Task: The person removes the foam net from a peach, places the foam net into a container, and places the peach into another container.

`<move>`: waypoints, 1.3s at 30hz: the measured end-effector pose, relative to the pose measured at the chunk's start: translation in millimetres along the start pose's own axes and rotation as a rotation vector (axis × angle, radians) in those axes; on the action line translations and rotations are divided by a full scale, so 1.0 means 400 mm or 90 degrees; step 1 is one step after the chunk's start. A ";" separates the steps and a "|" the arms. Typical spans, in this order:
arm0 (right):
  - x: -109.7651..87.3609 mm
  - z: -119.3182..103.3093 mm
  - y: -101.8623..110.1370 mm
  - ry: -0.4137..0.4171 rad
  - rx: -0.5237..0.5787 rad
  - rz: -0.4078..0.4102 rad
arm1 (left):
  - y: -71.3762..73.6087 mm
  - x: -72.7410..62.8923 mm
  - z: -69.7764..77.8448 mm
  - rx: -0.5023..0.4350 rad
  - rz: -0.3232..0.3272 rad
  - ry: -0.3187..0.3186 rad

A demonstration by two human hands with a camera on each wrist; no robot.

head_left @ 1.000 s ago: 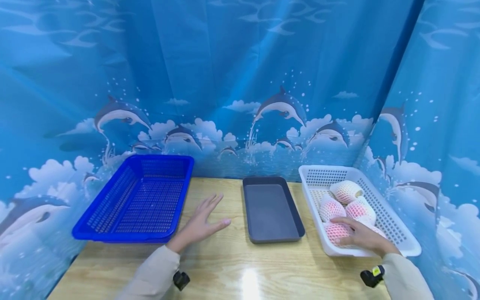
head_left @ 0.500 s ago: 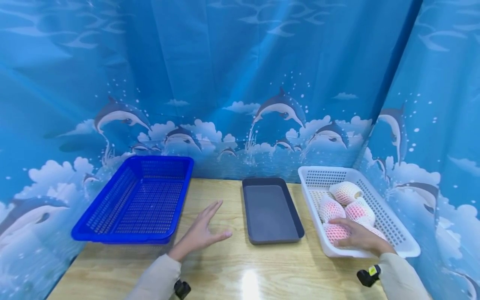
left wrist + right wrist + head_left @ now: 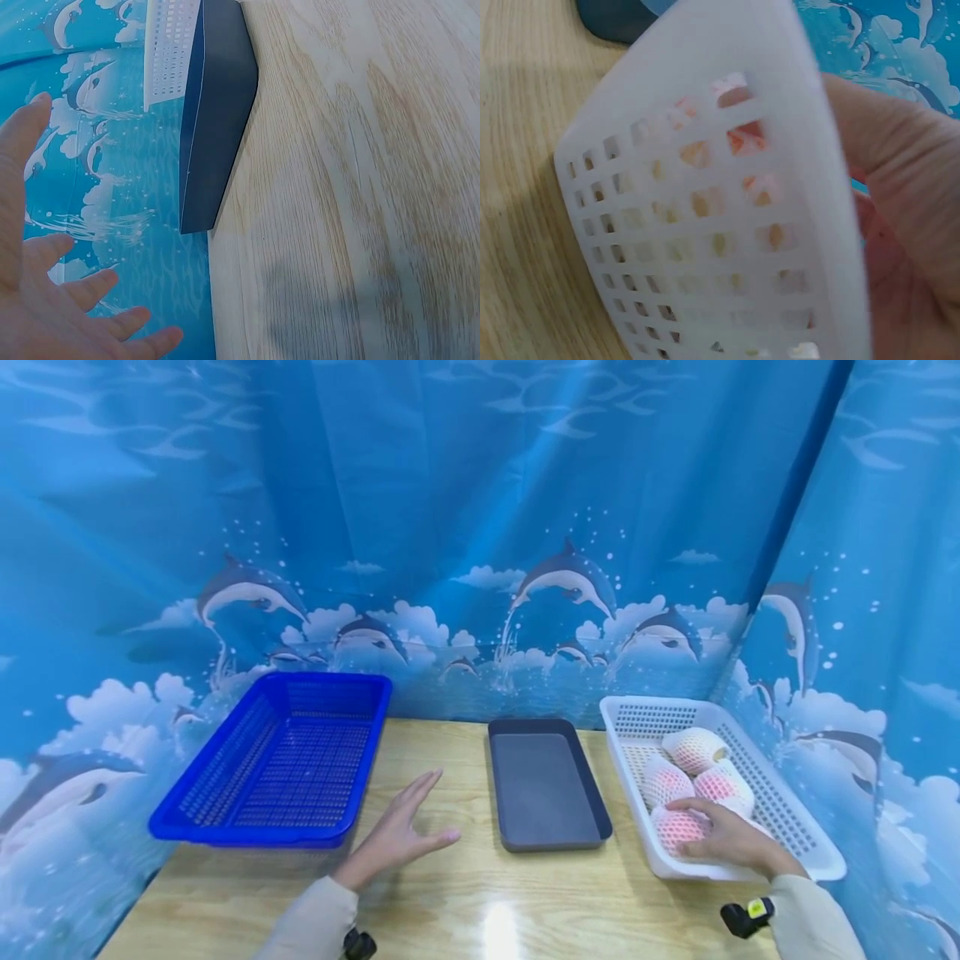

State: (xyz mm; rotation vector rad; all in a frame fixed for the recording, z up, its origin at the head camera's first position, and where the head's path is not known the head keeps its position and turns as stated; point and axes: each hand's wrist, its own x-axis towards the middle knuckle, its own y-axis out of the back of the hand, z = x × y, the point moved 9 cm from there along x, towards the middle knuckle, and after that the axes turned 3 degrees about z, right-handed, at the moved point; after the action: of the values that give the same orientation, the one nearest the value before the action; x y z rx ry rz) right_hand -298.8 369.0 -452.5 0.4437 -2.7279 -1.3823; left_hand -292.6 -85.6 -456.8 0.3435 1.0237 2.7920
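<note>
Plainly, in the head view, the right hand [image 3: 727, 839] reaches into the white basket [image 3: 783, 810], its fingers and thumb bent around the nearest net-wrapped fruit [image 3: 671, 831]; how firm the hold is cannot be told. To grip this piece well, the thumb would best take one flank and the fingers the other, pressing just enough to hold it without sliding the foam net or bruising what is inside. A straight lift, clear of the near wall, seems the safest way out, since the other wrapped fruits [image 3: 693, 749] crowd close behind. The fruit lies under and between those fingers, in the basket's near left corner, part of it hidden by the hand. The left hand [image 3: 397, 835] is over the counter [image 3: 570, 902], between the blue basket [image 3: 247, 837] and the dark tray [image 3: 543, 789], fingers spread and holding nothing. In the left wrist view, those fingers are well parted and free, with the tray beyond them and the fruit out of sight. In the right wrist view, the perforated basket wall hides the right fingertips; pinkish patches show through its holes, and the thumb side of the hand appears behind the rim.
</note>
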 end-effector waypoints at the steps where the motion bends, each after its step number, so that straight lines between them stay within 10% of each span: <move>1: -0.002 -0.001 0.003 -0.006 0.004 0.001 | 0.001 -0.001 -0.003 -0.002 0.001 0.003; 27: -0.033 -0.055 0.073 -0.011 0.193 0.094 | 0.004 -0.010 -0.018 0.019 -0.009 0.035; 39: -0.007 -0.177 0.069 0.052 0.241 0.113 | -0.001 -0.014 -0.026 0.008 -0.015 0.047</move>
State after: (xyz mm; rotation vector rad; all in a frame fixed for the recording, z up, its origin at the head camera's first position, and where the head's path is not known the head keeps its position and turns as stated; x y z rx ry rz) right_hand -290.3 330.0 -387.8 0.2563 -2.8776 -0.7904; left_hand -289.8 -93.1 -465.7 0.2300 1.0536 2.7983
